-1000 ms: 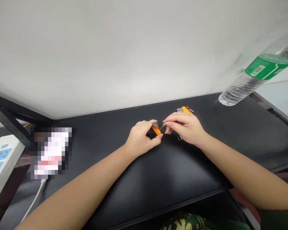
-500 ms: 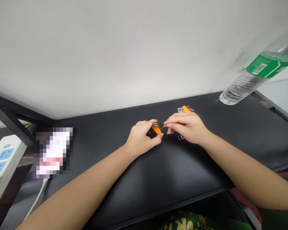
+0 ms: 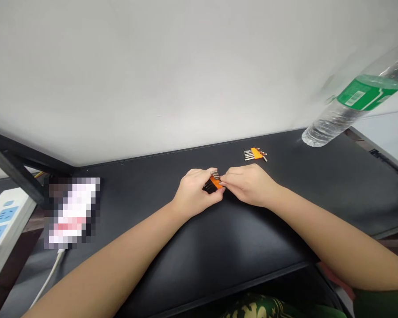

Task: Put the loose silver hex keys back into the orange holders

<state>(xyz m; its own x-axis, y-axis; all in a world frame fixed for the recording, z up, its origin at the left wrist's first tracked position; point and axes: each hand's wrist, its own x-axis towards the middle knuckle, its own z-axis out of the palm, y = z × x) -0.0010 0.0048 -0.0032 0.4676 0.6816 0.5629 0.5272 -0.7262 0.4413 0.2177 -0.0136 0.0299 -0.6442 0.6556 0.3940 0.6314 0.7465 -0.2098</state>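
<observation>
Orange holder (image 3: 216,182): between the desk (image 3: 139,176)'s front and back edges
Left hand (image 3: 195,192): curled around it
Right hand (image 3: 248,183): pinched against it, grip hidden
Second holder (image 3: 256,153): near back edge

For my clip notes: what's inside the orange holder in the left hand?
Metal rods show in the orange holder, poking out both sides. The left hand hides some of their length; the right hand covers the holder's right end, so that part can't be seen.
</observation>
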